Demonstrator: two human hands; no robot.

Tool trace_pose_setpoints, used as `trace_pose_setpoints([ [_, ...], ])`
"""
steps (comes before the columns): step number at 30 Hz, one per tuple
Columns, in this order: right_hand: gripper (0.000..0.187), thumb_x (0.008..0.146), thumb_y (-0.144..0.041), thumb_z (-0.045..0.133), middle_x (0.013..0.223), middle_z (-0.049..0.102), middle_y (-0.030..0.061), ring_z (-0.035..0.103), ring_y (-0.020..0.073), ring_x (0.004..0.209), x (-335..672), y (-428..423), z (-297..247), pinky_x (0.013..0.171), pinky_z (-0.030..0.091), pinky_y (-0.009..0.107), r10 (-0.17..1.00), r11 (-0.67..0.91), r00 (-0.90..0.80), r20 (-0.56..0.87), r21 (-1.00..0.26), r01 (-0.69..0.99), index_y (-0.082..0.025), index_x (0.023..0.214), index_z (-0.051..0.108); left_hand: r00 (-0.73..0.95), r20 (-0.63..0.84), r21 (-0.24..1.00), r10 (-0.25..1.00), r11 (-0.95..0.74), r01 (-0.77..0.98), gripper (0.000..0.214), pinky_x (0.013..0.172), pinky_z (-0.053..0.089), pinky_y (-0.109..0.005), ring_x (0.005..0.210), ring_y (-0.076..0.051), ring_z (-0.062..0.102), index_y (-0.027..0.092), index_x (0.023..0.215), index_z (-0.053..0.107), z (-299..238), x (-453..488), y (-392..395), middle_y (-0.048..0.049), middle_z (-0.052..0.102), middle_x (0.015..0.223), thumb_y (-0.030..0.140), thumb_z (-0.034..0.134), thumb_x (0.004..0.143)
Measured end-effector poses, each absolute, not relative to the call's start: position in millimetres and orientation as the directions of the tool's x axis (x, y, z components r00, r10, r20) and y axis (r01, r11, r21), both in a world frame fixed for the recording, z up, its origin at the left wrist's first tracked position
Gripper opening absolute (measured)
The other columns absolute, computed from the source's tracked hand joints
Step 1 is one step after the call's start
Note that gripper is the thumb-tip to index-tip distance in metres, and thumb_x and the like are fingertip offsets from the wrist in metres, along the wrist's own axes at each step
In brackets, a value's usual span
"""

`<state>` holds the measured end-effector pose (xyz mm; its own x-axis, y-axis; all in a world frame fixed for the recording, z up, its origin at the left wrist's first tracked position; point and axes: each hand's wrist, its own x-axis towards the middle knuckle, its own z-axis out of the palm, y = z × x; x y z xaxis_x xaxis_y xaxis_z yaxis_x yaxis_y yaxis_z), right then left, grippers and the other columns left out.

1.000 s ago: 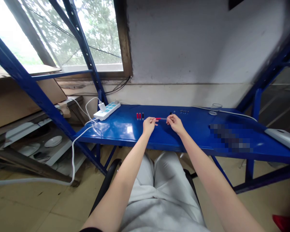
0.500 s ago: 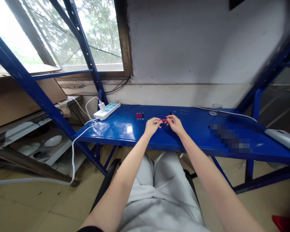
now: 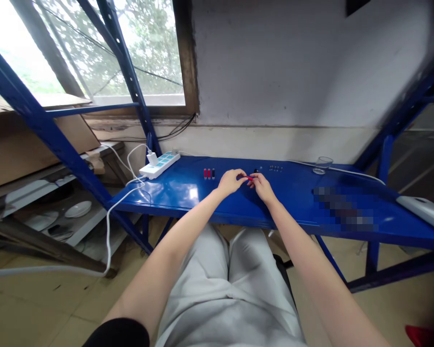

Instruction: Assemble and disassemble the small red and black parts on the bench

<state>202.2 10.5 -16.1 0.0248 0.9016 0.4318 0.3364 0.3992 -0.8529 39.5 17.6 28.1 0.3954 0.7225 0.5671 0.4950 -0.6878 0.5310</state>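
Observation:
A slim red tube (image 3: pixel 250 178) is held above the blue table (image 3: pixel 173 190), its exact kind too small to make out. My right hand (image 3: pixel 263 187) pinches it between thumb and fingers. At its left end, the fingers of my left hand (image 3: pixel 232 181) are closed, partly hiding that end. To the left of my hands stand two short red cylinders (image 3: pixel 207 173) and a black one (image 3: pixel 213 173), each with a pale end. Just beyond my right hand lies a small black piece (image 3: pixel 256 170), beside a row of several tiny metallic parts (image 3: pixel 276 168).
A white power strip (image 3: pixel 159 165) with a plug and cable lies at the table's left end. A clear glass cup (image 3: pixel 322 165) stands at the back right, near a white cable. A blurred dark object (image 3: pixel 343 207) and a white device (image 3: pixel 425 212) lie further right.
My left hand has shifted slightly right and turned over, its fingers now over the tube's left end. Less of the red tube shows, and it tilts a little.

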Motion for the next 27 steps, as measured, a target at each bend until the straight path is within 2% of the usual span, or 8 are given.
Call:
trace_pose_setpoints([
  [2,0.026,0.076,-0.026,0.037,0.074,0.062,0.0020,0.055,0.0137,0.062,202.1,10.7,-16.2,0.068,0.044,0.031,0.900,0.403,0.019,0.435,-0.850,0.339,-0.018,0.098,0.048,0.473,0.555,0.369,0.684,-0.712,0.597,0.012,0.086,0.040,-0.034,0.091,-0.019,0.056,0.019,0.082,0.064,49.9,34.8,22.0,-0.0038,0.066,0.091,0.027,0.057,0.077],
  [4,0.029,0.073,-0.023,0.037,0.076,0.062,0.0021,0.055,0.0138,0.062,202.1,11.2,-16.6,0.067,0.044,0.031,0.898,0.406,0.018,0.439,-0.845,0.349,-0.018,0.101,0.046,0.496,0.527,0.270,0.691,-0.689,0.673,0.011,0.089,0.036,-0.037,0.097,-0.020,0.053,0.020,0.082,0.064,71.0,28.5,28.6,-0.0038,0.065,0.095,0.026,0.056,0.077],
  [7,0.032,0.070,-0.022,0.038,0.074,0.061,0.0020,0.054,0.0143,0.062,202.7,12.2,-18.0,0.066,0.044,0.031,0.900,0.399,0.015,0.435,-0.838,0.372,-0.018,0.102,0.046,0.421,0.464,0.172,0.779,-0.546,0.820,0.010,0.091,0.031,-0.043,0.101,-0.023,0.049,0.019,0.079,0.064,92.7,16.5,41.6,-0.0058,0.062,0.100,0.024,0.057,0.076],
  [9,0.033,0.069,-0.021,0.039,0.074,0.061,0.0020,0.054,0.0147,0.064,203.4,12.8,-19.0,0.067,0.044,0.032,0.902,0.392,0.012,0.432,-0.831,0.394,-0.018,0.101,0.046,0.375,0.362,0.114,0.853,-0.439,0.891,0.007,0.091,0.029,-0.047,0.101,-0.025,0.048,0.018,0.073,0.065,98.3,7.4,49.7,-0.0071,0.060,0.100,0.023,0.060,0.073],
  [12,0.032,0.070,-0.021,0.039,0.074,0.062,0.0019,0.055,0.0152,0.066,204.4,13.3,-19.6,0.069,0.044,0.032,0.904,0.383,0.013,0.427,-0.825,0.416,-0.019,0.101,0.047,0.351,0.261,0.024,0.899,-0.369,0.929,0.004,0.093,0.026,-0.049,0.103,-0.028,0.046,0.017,0.070,0.065,96.9,-5.5,57.7,-0.0088,0.058,0.100,0.020,0.063,0.069],
  [14,0.031,0.070,-0.021,0.039,0.074,0.062,0.0018,0.056,0.0155,0.067,204.8,13.2,-19.5,0.070,0.044,0.032,0.905,0.380,0.015,0.426,-0.824,0.421,-0.020,0.100,0.048,0.329,0.239,0.012,0.914,-0.342,0.940,0.004,0.094,0.025,-0.050,0.104,-0.029,0.045,0.017,0.069,0.066,93.1,-12.1,60.1,-0.0095,0.058,0.100,0.019,0.062,0.068],
  [21,0.030,0.071,-0.020,0.038,0.073,0.062,0.0017,0.057,0.0159,0.068,205.5,12.3,-19.0,0.070,0.044,0.032,0.904,0.379,0.018,0.428,-0.818,0.434,-0.020,0.099,0.049,0.283,0.236,0.085,0.930,-0.310,0.947,0.002,0.094,0.023,-0.052,0.104,-0.030,0.045,0.017,0.067,0.065,83.1,-20.1,61.0,-0.0104,0.059,0.099,0.017,0.063,0.067],
  [27,0.030,0.071,-0.020,0.039,0.074,0.062,0.0016,0.056,0.0159,0.067,205.7,13.3,-19.8,0.070,0.044,0.032,0.905,0.373,0.019,0.424,-0.815,0.443,-0.020,0.100,0.049,0.280,0.227,0.053,0.933,-0.299,0.953,0.006,0.093,0.025,-0.050,0.104,-0.029,0.046,0.018,0.069,0.066,81.8,-19.5,60.8,-0.0096,0.060,0.099,0.016,0.061,0.067],
])
